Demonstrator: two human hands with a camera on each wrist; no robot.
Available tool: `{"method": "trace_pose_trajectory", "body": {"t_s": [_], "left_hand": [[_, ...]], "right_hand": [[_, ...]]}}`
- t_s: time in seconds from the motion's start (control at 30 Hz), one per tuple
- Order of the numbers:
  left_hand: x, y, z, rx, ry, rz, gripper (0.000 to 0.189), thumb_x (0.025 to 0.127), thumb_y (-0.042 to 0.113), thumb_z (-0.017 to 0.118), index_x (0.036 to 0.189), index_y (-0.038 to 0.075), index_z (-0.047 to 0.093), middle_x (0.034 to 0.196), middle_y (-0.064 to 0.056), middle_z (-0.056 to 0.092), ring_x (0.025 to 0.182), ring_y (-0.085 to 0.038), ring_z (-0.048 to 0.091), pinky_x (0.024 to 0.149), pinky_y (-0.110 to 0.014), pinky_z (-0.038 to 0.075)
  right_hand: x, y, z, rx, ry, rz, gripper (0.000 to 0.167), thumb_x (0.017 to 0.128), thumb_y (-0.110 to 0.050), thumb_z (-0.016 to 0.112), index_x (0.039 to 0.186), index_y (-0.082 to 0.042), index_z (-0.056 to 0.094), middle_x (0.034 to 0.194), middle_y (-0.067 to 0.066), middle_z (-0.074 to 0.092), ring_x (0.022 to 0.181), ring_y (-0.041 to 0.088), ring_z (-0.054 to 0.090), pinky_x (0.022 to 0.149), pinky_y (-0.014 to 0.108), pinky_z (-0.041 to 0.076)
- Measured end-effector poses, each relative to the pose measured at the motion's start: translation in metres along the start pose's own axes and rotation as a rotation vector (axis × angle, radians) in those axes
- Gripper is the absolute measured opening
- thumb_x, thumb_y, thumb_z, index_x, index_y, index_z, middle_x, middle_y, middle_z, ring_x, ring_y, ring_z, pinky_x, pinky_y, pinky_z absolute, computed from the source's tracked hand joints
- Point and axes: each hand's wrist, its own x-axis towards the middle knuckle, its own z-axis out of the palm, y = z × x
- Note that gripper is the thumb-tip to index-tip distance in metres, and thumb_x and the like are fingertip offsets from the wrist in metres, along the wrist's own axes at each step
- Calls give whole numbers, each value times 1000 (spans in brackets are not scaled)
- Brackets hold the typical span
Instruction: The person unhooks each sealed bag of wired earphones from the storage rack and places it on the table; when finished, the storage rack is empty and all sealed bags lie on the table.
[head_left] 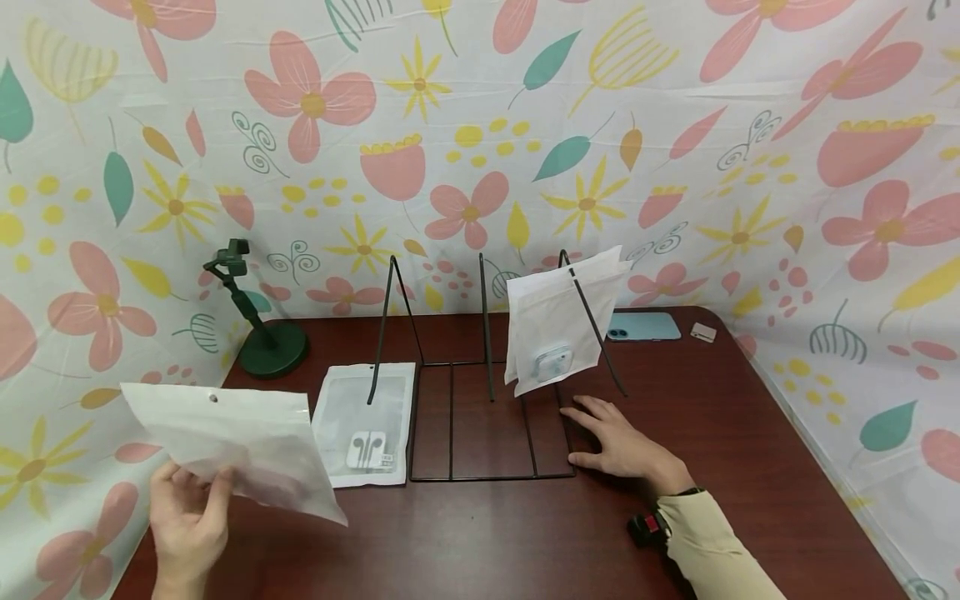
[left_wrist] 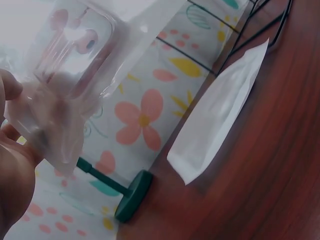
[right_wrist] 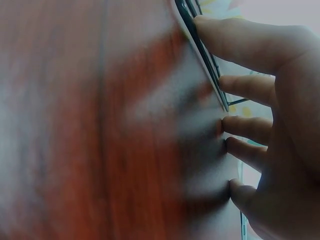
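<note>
1. No brand, label or writing can be read on any of the packets or on the things at the back of the table.
2. The frosted white plastic pouch with a punched hang hole [head_left: 232, 446] is held up in the air over the left front corner of the dark red-brown wooden table [head_left: 480, 533]; the left wrist view shows through its clear face a small moulded tray with pale earphones inside.
3. A second flat white zip pouch [head_left: 365, 421] lies on the table just left of the black wire rack with slanted dividers [head_left: 480, 400]; white earphones show through its window near the lower edge.
4. A third white pouch [head_left: 558, 329] leans upright in the rack's right-hand slot against a divider, with a small white case showing low in it.
5. The left hand [head_left: 187, 521] pinches the held pouch by its lower edge, thumb in front and fingers curled behind.
6. The right hand [head_left: 618, 442], in a beige sleeve, lies flat on the table with fingers straight and spread, their tips at the rack's right base wire; it grasps nothing.
7. A dark green round-based stand [head_left: 258, 321] is at the back left, a light blue phone [head_left: 645, 326] at the back right.
</note>
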Motion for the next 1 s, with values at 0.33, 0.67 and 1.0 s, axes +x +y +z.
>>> {"method": "trace_pose_trajectory", "body": {"t_s": [0.33,0.67,1.0], "left_hand": [[5,-9,-31,130,23,-109,55,74,-38,36,127,-21,37,114,-17,60,95,-19,64,78,-19,54],[3,-14,-49,354,71,-224,46,84,-28,42,127,-14,41,111,-3,67,95,-8,66,78,-13,52],[9,-23,-64,599,132,-477,45,90,-21,44,131,-1,44,111,12,66,95,1,62,75,-7,48]], "right_hand": [[-1,-1,0,9,-4,0,71,85,-43,73,144,-12,48,151,23,35,137,44,32,101,63,36],[0,-1,-1,6,1,-2,71,85,-42,73,144,-12,48,151,23,35,137,44,32,102,63,35],[-1,-1,-1,7,3,-10,70,86,-43,72,144,-13,48,151,22,35,137,44,32,102,63,35]]}}
